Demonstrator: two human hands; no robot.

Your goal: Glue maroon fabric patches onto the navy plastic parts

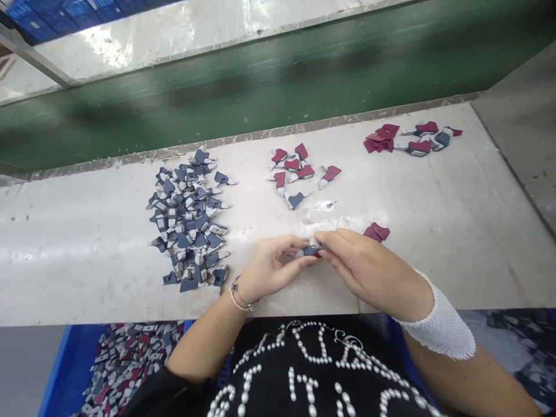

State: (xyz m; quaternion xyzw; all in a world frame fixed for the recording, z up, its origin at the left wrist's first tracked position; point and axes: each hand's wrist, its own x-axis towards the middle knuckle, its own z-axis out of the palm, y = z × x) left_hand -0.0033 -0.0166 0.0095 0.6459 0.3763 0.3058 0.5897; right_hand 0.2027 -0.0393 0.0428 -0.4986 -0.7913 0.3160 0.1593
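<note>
Head view shows your pale worktable beside a green belt, a blue bin below cut off by the frame. Your left hand and right hand pinch a blue-grey piece over the near edge; your fingers partly hide it.

Blue crates sat upper left, on a pale shiny ledge. Slim metal bar slanted just below them. Green band ran across upper frame, behind desk. Grey panel stood far right.
</note>
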